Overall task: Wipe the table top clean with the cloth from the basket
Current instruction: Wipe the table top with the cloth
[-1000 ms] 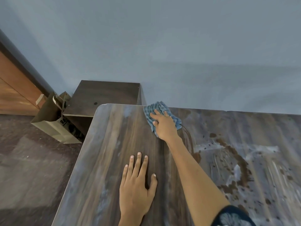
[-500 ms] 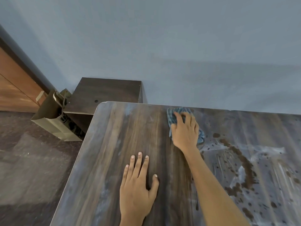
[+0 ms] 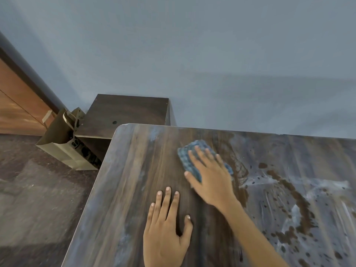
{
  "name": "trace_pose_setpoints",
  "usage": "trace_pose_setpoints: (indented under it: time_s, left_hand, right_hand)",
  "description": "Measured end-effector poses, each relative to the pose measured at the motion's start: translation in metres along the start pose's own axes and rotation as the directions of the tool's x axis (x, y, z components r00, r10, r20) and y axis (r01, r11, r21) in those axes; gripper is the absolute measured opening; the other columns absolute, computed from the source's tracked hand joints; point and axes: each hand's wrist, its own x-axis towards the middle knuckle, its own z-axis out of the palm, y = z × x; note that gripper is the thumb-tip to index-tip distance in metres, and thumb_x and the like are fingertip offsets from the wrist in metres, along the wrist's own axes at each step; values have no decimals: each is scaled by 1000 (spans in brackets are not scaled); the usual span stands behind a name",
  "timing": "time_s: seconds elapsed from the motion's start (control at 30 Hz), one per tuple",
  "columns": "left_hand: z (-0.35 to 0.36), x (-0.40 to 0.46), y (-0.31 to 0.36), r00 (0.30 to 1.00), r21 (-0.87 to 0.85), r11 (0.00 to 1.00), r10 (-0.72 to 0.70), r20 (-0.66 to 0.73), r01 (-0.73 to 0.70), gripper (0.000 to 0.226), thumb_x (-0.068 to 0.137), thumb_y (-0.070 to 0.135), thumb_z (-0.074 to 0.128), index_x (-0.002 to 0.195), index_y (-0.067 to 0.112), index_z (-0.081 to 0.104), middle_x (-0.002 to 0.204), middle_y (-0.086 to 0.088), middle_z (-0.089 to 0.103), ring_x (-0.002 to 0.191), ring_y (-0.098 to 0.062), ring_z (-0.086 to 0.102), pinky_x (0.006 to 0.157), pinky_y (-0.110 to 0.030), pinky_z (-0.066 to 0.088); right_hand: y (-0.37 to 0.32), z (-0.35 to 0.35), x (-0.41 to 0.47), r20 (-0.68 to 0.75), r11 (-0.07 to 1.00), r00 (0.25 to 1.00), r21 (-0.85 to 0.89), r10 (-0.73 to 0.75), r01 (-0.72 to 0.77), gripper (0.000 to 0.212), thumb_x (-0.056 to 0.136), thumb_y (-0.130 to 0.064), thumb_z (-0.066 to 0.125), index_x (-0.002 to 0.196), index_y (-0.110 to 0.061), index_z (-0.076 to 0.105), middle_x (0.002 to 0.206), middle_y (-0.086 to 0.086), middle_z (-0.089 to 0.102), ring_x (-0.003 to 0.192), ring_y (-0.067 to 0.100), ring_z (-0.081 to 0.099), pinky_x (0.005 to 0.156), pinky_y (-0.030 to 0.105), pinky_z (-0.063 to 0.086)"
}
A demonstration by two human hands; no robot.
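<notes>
Since 0.5 s ago I see right hand (image 3: 210,178) slid cloth (image 3: 189,154) left, fingers flat on it; left hand (image 3: 165,230) flat on bench (image 3: 123,189); bag (image 3: 63,143) print unreadable.

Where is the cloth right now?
In the head view the cloth lies on the table near its far edge, under the right hand, left of the brown stains.

A crumpled blue checked cloth (image 3: 189,158) lies flat on my wood-grain table top (image 3: 134,189), near its twelve o'clock edge. Brown stains (image 3: 300,201) spatter the top toward three o'clock.
</notes>
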Motion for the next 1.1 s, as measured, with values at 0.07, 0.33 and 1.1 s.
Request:
trace_pose_setpoints:
  time_s: [0.07, 0.33, 1.1]
  left_hand:
    - [0, 0, 0, 1000, 6, 1000, -3, -5, 3, 58, 77, 47, 41, 124, 20, 61, 135, -1, 53, 124, -25, 49, 104, -30, 22]
    - [-5, 0, 2, 1000, 4, 1000, -18, 16, 18, 58, 76, 46, 40, 122, 19, 62, 133, -1, 55, 122, -26, 52, 103, -31, 22]
    - [4, -5, 0, 999, -44, 999, -9, -31, 7, 54, 90, 45, 30, 136, 22, 46, 146, 4, 38, 138, -12, 23, 113, -38, 23]
  right_hand:
    - [18, -4, 10, -26, 987, 986, -11, 162, -163, 63, 95, -57, 14, 151, -26, 9, 158, -3, 1, 146, 17, 0, 117, 35, -4]
    - [-24, -9, 74, -16, 985, 986, 42, 167, -166, 59, 100, -43, 26, 151, -16, 10, 160, 8, 5, 147, 23, 0, 120, 39, 1]
    - [-47, -14, 81, 58, 995, 996, 73, 61, -65, 53, 102, -31, 25, 151, -16, 12, 160, 4, 7, 147, 22, 1, 120, 41, 4]
